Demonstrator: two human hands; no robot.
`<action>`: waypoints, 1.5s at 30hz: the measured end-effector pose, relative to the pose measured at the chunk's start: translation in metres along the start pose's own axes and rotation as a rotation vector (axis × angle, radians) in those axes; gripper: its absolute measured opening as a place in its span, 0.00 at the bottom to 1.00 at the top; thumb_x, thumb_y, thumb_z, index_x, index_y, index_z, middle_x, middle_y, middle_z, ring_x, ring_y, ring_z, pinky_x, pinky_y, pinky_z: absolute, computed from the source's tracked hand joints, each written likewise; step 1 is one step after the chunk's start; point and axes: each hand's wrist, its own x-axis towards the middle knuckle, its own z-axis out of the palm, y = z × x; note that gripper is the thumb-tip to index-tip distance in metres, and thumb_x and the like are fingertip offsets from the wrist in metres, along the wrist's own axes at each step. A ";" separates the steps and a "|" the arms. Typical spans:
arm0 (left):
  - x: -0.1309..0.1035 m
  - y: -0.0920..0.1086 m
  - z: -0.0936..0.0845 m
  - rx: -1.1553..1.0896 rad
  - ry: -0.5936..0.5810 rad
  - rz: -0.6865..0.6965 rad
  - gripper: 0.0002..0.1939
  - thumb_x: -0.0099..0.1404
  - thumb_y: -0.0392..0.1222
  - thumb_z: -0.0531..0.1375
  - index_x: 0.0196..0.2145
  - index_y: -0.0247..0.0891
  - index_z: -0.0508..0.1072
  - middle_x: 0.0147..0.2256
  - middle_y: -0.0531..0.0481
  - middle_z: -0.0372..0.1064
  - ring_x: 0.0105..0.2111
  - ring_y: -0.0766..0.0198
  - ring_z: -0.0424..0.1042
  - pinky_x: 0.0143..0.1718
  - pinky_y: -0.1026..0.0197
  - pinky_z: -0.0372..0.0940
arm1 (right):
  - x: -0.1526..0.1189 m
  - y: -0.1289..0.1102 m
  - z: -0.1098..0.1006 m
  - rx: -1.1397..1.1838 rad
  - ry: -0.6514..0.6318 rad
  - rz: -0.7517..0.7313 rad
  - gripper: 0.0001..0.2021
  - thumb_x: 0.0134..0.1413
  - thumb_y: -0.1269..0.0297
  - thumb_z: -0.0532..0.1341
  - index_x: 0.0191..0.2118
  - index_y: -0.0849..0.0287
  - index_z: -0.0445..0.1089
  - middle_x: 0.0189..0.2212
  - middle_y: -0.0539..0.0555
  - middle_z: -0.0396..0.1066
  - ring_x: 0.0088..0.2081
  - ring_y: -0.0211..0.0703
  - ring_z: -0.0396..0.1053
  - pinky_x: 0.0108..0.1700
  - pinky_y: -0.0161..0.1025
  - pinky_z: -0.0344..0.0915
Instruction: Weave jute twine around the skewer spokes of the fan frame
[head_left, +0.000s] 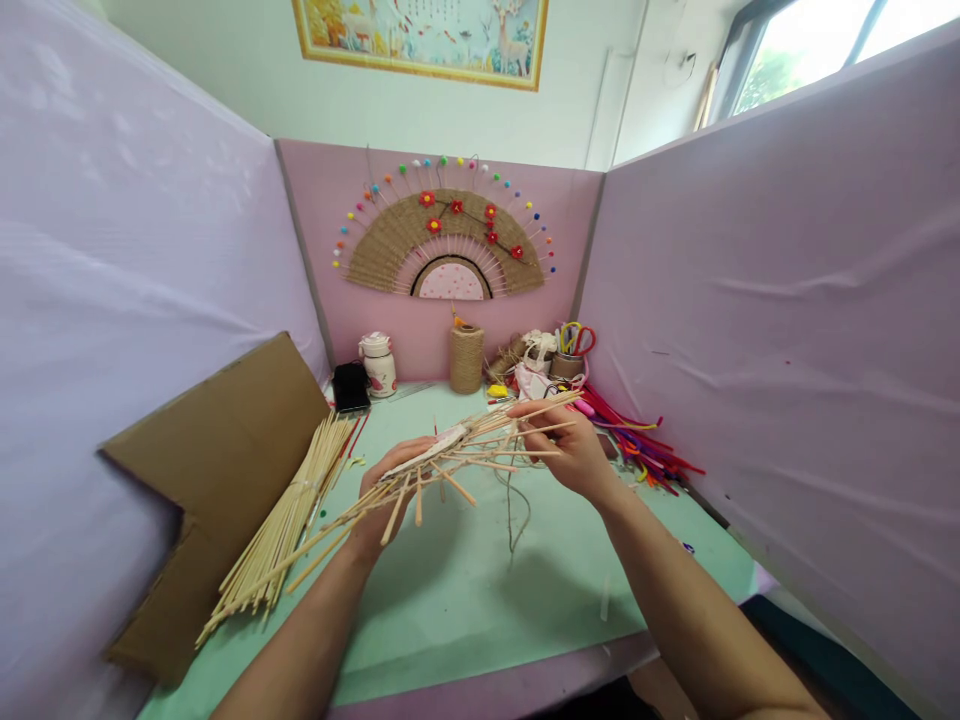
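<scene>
Centrally, above the green tabletop, left hand grips the fan frame of bamboo sticks; right hand has fingers pinched on its far sticks. Twine dangles beneath. Pink partition walls close three sides; near edge open. Loose stick bundle and cardboard lie left, pipe cleaners right, jute spool behind.
</scene>
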 end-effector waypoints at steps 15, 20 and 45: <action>0.002 0.016 0.002 0.122 -0.074 0.113 0.11 0.61 0.43 0.67 0.43 0.45 0.82 0.45 0.43 0.78 0.50 0.50 0.74 0.53 0.48 0.69 | -0.003 0.007 0.003 0.057 0.037 0.004 0.12 0.59 0.54 0.60 0.39 0.58 0.70 0.18 0.45 0.65 0.18 0.34 0.61 0.23 0.32 0.58; 0.002 0.018 0.003 0.164 -0.060 0.121 0.11 0.61 0.44 0.66 0.43 0.47 0.82 0.46 0.44 0.77 0.49 0.51 0.75 0.54 0.48 0.69 | -0.005 0.002 0.003 0.038 0.046 -0.002 0.09 0.58 0.59 0.59 0.40 0.57 0.70 0.19 0.46 0.64 0.19 0.34 0.60 0.22 0.33 0.56; 0.001 0.014 0.001 0.116 -0.096 0.066 0.10 0.60 0.46 0.67 0.41 0.47 0.82 0.46 0.44 0.78 0.50 0.50 0.74 0.54 0.46 0.69 | -0.010 -0.018 0.003 0.060 0.102 0.072 0.07 0.52 0.59 0.61 0.34 0.57 0.69 0.20 0.46 0.63 0.18 0.31 0.53 0.20 0.33 0.49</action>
